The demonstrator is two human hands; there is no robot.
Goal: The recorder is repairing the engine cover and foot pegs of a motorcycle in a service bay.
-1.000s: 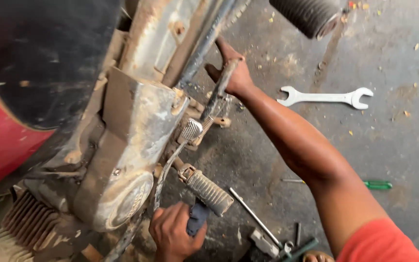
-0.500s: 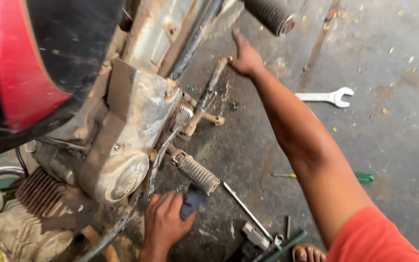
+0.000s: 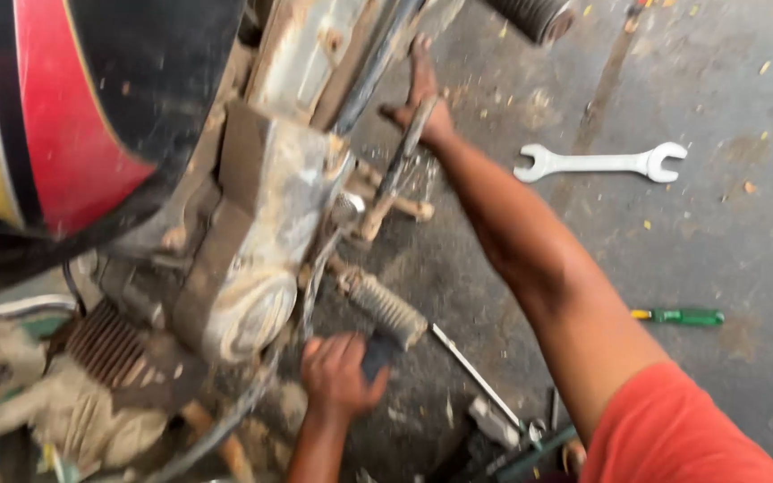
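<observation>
Beside the motorcycle engine [image 3: 243, 268], the left hand [image 3: 337, 376] is wrapped around a dark tool handle [image 3: 378, 351] under the ribbed footpeg [image 3: 386, 309], while the right hand [image 3: 422, 107] grips a slim metal lever [image 3: 397, 170] higher up. Nothing looks removed yet — footpeg and lever remain mounted. A silver wrench [image 3: 597, 163] and green screwdriver [image 3: 682, 316] lie on the floor [image 3: 717, 241], well apart — apparently the work is only mid-way.

right hand [image 3: 422, 107] slid higher along the lever [image 3: 400, 165], left hand [image 3: 340, 376] curled tighter under footpeg [image 3: 385, 309]
</observation>
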